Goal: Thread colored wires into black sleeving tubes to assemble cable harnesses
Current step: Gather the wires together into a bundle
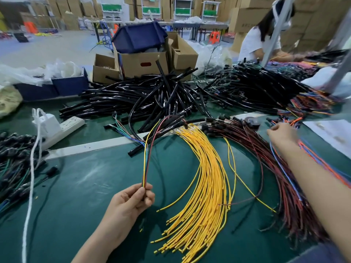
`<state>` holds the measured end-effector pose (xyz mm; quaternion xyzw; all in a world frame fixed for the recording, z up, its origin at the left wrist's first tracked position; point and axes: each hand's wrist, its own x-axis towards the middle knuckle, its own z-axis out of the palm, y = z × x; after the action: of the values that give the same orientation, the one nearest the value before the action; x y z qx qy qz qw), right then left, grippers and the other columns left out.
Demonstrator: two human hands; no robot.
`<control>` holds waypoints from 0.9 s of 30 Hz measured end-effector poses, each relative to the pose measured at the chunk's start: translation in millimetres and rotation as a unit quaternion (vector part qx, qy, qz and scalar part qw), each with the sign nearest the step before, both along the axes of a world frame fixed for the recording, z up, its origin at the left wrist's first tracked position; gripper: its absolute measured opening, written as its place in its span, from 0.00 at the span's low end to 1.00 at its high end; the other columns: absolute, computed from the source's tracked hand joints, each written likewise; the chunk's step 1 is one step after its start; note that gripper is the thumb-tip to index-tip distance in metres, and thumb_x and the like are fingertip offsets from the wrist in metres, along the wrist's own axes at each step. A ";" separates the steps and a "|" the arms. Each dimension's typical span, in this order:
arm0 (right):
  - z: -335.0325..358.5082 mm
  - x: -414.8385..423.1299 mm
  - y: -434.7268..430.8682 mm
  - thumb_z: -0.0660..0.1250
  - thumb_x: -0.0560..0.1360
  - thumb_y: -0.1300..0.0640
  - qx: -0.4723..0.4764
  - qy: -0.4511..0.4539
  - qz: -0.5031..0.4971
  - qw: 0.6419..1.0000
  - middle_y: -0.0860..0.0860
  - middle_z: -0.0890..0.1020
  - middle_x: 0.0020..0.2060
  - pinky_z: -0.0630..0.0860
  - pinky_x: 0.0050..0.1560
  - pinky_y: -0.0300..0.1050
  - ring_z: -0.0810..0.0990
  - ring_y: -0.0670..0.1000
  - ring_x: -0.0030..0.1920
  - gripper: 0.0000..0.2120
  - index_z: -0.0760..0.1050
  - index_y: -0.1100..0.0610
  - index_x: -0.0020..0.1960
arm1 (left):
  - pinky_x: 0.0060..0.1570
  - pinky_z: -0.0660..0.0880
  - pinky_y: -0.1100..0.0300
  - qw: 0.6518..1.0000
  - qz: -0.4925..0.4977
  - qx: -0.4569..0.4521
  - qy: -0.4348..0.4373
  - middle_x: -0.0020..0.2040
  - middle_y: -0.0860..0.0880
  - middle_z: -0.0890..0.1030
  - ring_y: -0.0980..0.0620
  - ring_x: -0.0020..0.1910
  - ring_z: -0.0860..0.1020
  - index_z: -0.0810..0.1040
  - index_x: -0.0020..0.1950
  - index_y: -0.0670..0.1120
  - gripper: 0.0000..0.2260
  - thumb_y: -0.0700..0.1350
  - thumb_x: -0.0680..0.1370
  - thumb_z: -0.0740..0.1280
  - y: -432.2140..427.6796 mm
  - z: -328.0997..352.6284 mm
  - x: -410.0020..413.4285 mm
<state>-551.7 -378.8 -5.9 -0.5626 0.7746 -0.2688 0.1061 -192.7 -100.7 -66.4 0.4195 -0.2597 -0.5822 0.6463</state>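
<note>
The left hand (133, 199) pinches a thin bunch of wires (145, 164) between thumb and curled fingers, just left of the fanned yellow wire bundle (207, 186). The bunch (a yellow strand, a red one and a dark one can be made out) rises from the fingers and bends over toward the far end of the yellow bundle. The right hand (283, 134) is stretched out to the right of the yellow bundle, at the orange and blue wires (311, 158); it is blurred, so whether it holds any of them cannot be told. Between that hand and the yellow bundle lies a spread of dark red wires (266, 160). Beyond the yellow bundle sits the heap of black sleeving tubes (152, 95), with a cardboard box (142, 63) behind it, and the green mat (91, 179) lies under everything.
</note>
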 end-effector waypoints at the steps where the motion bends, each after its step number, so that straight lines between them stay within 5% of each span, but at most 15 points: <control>1: -9.0 -14.9 0.6 0.70 0.73 0.56 0.023 0.011 -0.022 0.999 0.65 0.82 0.44 0.75 0.47 0.52 0.79 0.64 0.46 0.11 0.81 0.65 0.43 | 0.40 0.80 0.61 1.000 -0.002 0.000 0.000 0.34 0.40 0.77 0.50 0.30 0.76 0.77 0.47 0.34 0.10 0.38 0.71 0.63 -0.3 -0.3 0.0; 9: -33.9 -30.8 -9.0 0.74 0.71 0.52 0.057 -0.054 -0.047 0.996 0.62 0.83 0.40 0.69 0.38 0.46 0.76 0.58 0.34 0.17 0.82 0.68 0.46 | 0.39 0.80 0.60 1.000 -0.002 0.010 0.004 0.35 0.39 0.78 0.50 0.30 0.76 0.77 0.48 0.32 0.11 0.37 0.71 0.62 -3.7 -2.3 -0.3; 12: -34.0 -33.7 -16.3 0.68 0.75 0.57 0.072 -0.088 -0.070 0.991 0.63 0.82 0.49 0.74 0.46 0.48 0.80 0.61 0.47 0.14 0.77 0.67 0.54 | 0.40 0.80 0.60 1.000 -0.007 0.012 0.006 0.35 0.39 0.77 0.50 0.30 0.76 0.77 0.48 0.32 0.11 0.37 0.71 0.62 -3.8 -1.2 -0.7; 14: -30.8 -30.5 -13.9 0.59 0.79 0.58 0.015 -0.134 -0.101 0.986 0.63 0.80 0.53 0.75 0.50 0.54 0.79 0.62 0.53 0.12 0.70 0.64 0.59 | 0.42 0.81 0.59 1.000 -0.012 0.015 0.008 0.35 0.40 0.78 0.50 0.30 0.76 0.76 0.49 0.32 0.11 0.38 0.71 0.62 -3.5 -0.4 -0.8; 16: -20.1 -23.4 -4.5 0.52 0.81 0.58 -0.121 -0.148 -0.155 0.969 0.63 0.79 0.52 0.69 0.42 0.52 0.78 0.63 0.51 0.08 0.65 0.59 0.57 | 0.43 0.81 0.59 1.000 -0.019 0.019 0.010 0.36 0.40 0.78 0.50 0.30 0.77 0.76 0.49 0.33 0.11 0.38 0.71 0.63 -3.0 0.8 -0.9; 19: 29.7 4.5 18.7 0.54 0.79 0.55 -0.335 -0.203 -0.151 0.908 0.59 0.80 0.46 0.62 0.41 0.48 0.77 0.59 0.45 0.02 0.64 0.53 0.49 | 0.42 0.81 0.59 1.000 -0.022 0.021 0.006 0.37 0.40 0.79 0.51 0.30 0.77 0.76 0.49 0.34 0.10 0.38 0.71 0.63 -2.0 1.7 -0.6; 21: 75.8 28.5 30.4 0.59 0.76 0.53 -0.389 -0.270 -0.106 0.874 0.48 0.76 0.35 0.65 0.40 0.41 0.73 0.44 0.33 0.04 0.67 0.49 0.42 | 0.41 0.81 0.59 0.999 -0.021 0.025 0.004 0.37 0.39 0.80 0.51 0.30 0.78 0.76 0.48 0.34 0.10 0.39 0.72 0.63 -2.8 2.2 0.3; 23: 116.9 50.4 44.1 0.61 0.76 0.55 -0.382 -0.387 -0.041 0.838 0.44 0.68 0.26 0.64 0.31 0.38 0.64 0.41 0.25 0.08 0.73 0.52 0.38 | 0.40 0.80 0.60 0.999 -0.023 0.029 0.005 0.38 0.39 0.81 0.50 0.31 0.79 0.76 0.48 0.35 0.09 0.39 0.72 0.63 -3.4 2.4 -0.2; 26: 151.8 90.0 73.6 0.54 0.81 0.55 -0.272 -0.645 0.142 0.700 0.45 0.61 0.19 0.59 0.23 0.36 0.58 0.45 0.20 0.18 0.72 0.55 0.35 | 0.40 0.80 0.61 0.999 -0.027 0.032 -0.002 0.38 0.40 0.81 0.50 0.32 0.80 0.76 0.47 0.35 0.09 0.40 0.72 0.63 -2.7 3.6 -1.0; 27: 155.3 104.6 82.5 0.51 0.82 0.53 -0.232 -0.660 0.179 0.691 0.45 0.63 0.18 0.62 0.24 0.35 0.61 0.45 0.21 0.21 0.72 0.56 0.35 | 0.39 0.80 0.60 0.999 -0.026 0.033 -0.003 0.39 0.39 0.82 0.50 0.32 0.80 0.76 0.47 0.35 0.09 0.40 0.72 0.63 -2.5 4.2 -1.2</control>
<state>-447.1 -296.3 149.4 -0.3748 0.3022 -0.7180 0.5026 -193.9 -103.2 -62.2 0.4349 -0.2533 -0.6061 0.6159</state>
